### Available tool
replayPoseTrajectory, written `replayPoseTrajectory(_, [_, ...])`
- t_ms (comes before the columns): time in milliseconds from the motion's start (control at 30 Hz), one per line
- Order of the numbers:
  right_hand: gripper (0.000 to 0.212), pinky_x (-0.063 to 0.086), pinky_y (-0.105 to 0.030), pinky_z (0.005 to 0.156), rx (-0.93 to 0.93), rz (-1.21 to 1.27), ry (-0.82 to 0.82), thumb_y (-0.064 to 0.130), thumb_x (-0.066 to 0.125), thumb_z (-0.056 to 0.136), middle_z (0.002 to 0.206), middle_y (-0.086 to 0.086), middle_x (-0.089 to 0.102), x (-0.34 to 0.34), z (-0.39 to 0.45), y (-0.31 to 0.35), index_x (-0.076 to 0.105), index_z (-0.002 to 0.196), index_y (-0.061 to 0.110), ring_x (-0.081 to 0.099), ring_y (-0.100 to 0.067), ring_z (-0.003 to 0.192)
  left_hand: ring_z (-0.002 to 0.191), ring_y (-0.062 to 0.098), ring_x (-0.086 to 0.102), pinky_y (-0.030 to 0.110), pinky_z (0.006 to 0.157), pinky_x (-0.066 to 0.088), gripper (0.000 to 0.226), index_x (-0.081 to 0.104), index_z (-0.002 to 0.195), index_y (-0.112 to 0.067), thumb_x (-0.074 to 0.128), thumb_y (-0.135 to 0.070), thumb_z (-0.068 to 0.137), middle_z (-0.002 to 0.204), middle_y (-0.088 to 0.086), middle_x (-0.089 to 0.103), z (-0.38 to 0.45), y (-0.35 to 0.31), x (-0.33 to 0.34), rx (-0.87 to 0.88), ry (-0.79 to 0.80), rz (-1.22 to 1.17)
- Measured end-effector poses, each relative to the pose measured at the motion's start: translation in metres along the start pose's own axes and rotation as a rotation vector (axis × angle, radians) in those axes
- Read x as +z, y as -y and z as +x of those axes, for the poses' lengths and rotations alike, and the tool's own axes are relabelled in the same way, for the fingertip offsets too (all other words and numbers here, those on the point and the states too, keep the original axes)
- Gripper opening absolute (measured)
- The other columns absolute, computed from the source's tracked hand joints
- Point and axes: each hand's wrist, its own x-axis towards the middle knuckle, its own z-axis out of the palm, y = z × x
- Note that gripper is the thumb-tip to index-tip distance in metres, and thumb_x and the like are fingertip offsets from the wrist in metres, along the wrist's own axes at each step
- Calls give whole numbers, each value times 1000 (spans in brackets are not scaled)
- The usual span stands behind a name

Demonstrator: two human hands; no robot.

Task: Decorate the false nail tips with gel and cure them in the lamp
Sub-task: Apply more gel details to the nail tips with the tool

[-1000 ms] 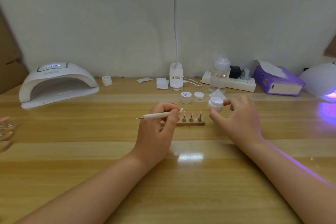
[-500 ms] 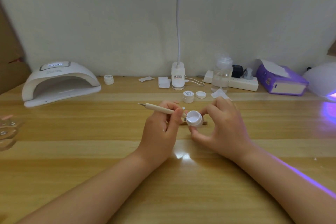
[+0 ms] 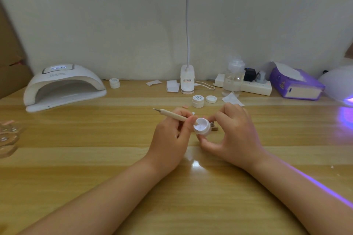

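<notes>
Both hands meet over the middle of the wooden worktop [image 3: 95, 158]; my left hand [image 3: 170, 139] is curled round a cream dotting pen [image 3: 172, 115], pinched between thumb and fingers, its metal point slanting up and away to the left and its near end dipped into the open gel pot [image 3: 202, 128]; my right hand [image 3: 235, 135] grips that small white pot between thumb and fingertips, tilted toward me so the pale gel inside shows; just behind the pot a corner of the wooden nail-tip stand [image 3: 214, 127] peeks out, the tips on it hidden by my fingers; farther back sit a closed gel jar [image 3: 198, 100] and a loose white lid [image 3: 211, 99], side by side; the white curing lamp [image 3: 63, 87] stands at the far left with its mouth facing me; the clip desk lamp [image 3: 187, 80] is at the back wall, with a clear pump bottle [image 3: 233, 78], a power strip [image 3: 256, 87] and a purple tissue box [image 3: 296, 85] to its right; a second lamp [image 3: 340, 84] glows violet at the right edge.
</notes>
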Motion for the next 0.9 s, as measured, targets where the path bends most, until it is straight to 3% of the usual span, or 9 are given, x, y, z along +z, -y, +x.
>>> replayPoseTrajectory(333, [29,37,-33,63,-4,-1,6,35,75,61,71,-3,47,1,-1,-1,66,74,11,43,-19,67,66,34,61,49,62,47,11,55,81,-34,52,-39,90,69,11,63,0,4,1,-17,4,0])
replayPoseTrajectory(667, [30,38,-33,63,-6,0,21,35,77,61,71,-2,47,0,-1,-2,67,75,11,43,-18,68,67,35,62,47,62,47,14,55,82,-30,50,-41,88,69,13,63,0,-1,0,-22,-25,-18])
replayPoseTrajectory(733, [30,38,-33,63,-2,2,17,34,79,60,71,-3,47,0,-1,-2,67,75,11,43,-18,68,66,23,64,39,62,50,12,56,82,-28,51,-34,91,70,3,66,0,-1,0,-28,-40,-19])
replayPoseTrajectory(800, [30,38,-33,63,2,4,15,33,80,60,70,-3,47,0,-1,-2,68,75,11,43,-18,67,67,3,64,19,61,50,12,56,83,-27,53,-24,93,74,-16,67,1,-1,0,-27,-54,-34])
replayPoseTrajectory(900, [30,38,-34,62,8,6,23,35,80,62,70,-3,48,0,-1,-2,68,76,10,44,-18,68,69,-2,64,8,62,45,10,56,83,-26,52,-27,92,75,-21,67,1,-2,-1,-32,-70,-111])
